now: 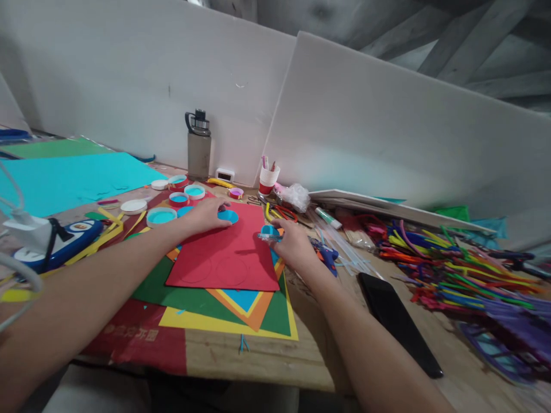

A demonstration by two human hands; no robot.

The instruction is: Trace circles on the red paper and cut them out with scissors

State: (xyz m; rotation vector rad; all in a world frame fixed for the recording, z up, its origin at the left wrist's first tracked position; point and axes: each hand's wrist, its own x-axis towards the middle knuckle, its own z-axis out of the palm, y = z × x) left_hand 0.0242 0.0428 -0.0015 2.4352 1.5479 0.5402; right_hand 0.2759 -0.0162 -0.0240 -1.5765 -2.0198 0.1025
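My left hand (pixel 205 214) is closed on the edge of a blue round piece (pixel 229 216) over the upper part of a red sheet (pixel 224 246). Faint circle outlines are drawn on the lower half of that sheet. At the sheet's right edge, my right hand (pixel 293 240) pinches a small blue object with a clear edge (pixel 269 230); its exact kind is hard to make out. Under the red sheet lie orange, blue, green (pixel 159 285) and yellow (pixel 189 322) sheets, fanned at different angles.
Several round containers with blue insides (pixel 162 217) stand behind my left arm. Farther back are a bottle (pixel 199 152) and a paper cup with pens (pixel 268 179). To the right lie a glue gun (pixel 328 255), a black phone (pixel 396 321) and coloured pipe cleaners (pixel 456 269).
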